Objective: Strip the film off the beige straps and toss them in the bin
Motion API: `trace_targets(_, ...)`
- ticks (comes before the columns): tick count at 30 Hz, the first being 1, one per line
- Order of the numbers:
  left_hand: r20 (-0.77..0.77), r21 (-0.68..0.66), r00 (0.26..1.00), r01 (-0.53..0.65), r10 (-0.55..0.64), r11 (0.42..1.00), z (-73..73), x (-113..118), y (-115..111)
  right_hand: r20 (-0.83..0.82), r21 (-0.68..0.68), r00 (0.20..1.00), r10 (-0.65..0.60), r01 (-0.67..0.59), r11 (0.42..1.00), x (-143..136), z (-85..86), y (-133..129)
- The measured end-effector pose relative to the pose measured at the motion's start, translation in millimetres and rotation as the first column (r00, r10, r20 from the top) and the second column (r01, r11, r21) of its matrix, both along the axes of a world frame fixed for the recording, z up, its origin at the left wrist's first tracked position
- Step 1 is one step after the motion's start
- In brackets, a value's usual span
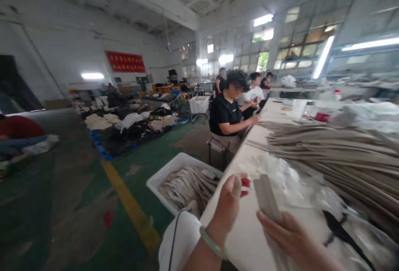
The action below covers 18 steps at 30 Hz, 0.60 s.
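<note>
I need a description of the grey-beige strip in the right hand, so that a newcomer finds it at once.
Start at the long pale table on the right, where a wide pile of similar strips lies. Nearer the camera, the wearer's right hand grips the flat strip, its far end beside the left hand. Unlike its neighbours, it is in a hand, apart from the pile.

My pale table (pixel 246 231) carries a long heap of grey-beige strips (pixel 330 142) on the right, crumpled clear plastic (pixel 282 173) near me, and whitish plastic (pixel 370 115) beyond the strips.
</note>
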<state>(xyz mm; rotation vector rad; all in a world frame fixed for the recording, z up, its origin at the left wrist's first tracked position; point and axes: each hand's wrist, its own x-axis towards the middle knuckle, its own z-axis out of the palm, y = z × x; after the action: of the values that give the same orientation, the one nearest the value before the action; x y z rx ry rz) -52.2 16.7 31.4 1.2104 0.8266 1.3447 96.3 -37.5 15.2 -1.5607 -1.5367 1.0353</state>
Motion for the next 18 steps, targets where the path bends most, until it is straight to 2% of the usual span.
trace_targets(1,0.06,-0.021,0.989,0.136,-0.134,0.99,0.4,-2,1,-0.054,-0.081,0.999,0.007,-0.012,0.997,-4,0.2,2)
trace_targets(3,0.082,-0.073,0.971,0.231,-0.225,0.97,-3.1,-2,2,-0.149,-0.18,0.988,0.029,-0.055,0.982,-12,-0.1,6)
trace_targets(5,0.029,-0.113,0.983,0.185,-0.183,0.976,-9.6,0,2,-0.228,-0.215,0.973,0.03,-0.08,0.973,-18,-1.8,6)
trace_targets(8,-0.026,-0.127,0.995,0.097,-0.101,0.987,-15.7,5,0,-0.289,-0.185,0.957,0.015,-0.071,0.98,-22,-7.4,4)
trace_targets(12,-0.199,-0.133,0.98,-0.001,-0.026,0.991,-12.1,9,-3,-0.327,-0.117,0.945,0.015,-0.056,0.992,-20,-17.6,6)
trace_targets(15,-0.329,-0.042,0.944,-0.053,0.036,0.998,-7.7,10,-3,-0.372,-0.077,0.928,0.02,-0.053,0.996,-17,-20.8,10)
trace_targets(18,-0.348,0.005,0.937,-0.026,0.026,1.0,-4.1,10,-5,-0.458,-0.038,0.886,-0.072,0.061,0.997,-11,-15.8,14)
